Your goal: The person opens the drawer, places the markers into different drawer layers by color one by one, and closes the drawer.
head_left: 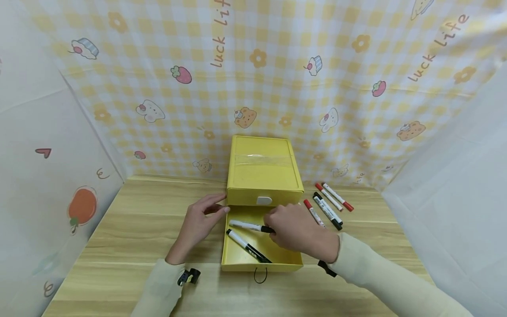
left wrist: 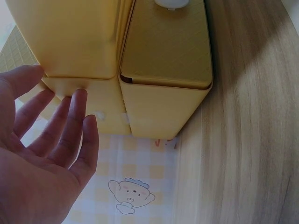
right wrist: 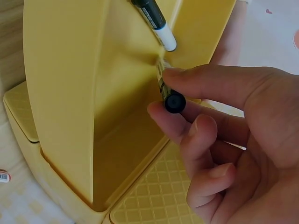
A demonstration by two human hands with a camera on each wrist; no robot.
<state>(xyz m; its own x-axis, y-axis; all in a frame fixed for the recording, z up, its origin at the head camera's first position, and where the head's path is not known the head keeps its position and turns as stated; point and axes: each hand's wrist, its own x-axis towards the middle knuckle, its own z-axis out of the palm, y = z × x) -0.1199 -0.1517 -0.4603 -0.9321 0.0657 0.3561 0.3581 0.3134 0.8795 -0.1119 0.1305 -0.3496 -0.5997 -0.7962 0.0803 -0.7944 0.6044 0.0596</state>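
A yellow box (head_left: pixel 263 174) stands on the table with its lower drawer (head_left: pixel 237 267) pulled out. Between thumb and fingertips, my right hand (head_left: pixel 295 231) pinches the black end of a white marker (head_left: pixel 246 225) inside the drawer. That black end points toward the camera in the right wrist view. A second black-and-white marker (head_left: pixel 243 243) lies slanted on the drawer floor, also visible as a marker (right wrist: pixel 154 21) in the right wrist view. At the box's left side, my left hand (head_left: pixel 200 220) has loosely bent fingers, fingertips at the yellow wall, holding nothing.
Right of the box, several red and black markers (head_left: pixel 328 211) lie on the wooden table (head_left: pixel 158 229). A black loop pull (head_left: pixel 260 276) hangs from the drawer front. A checked cloth (head_left: pixel 277 88) hangs behind, and white cloth walls flank the table.
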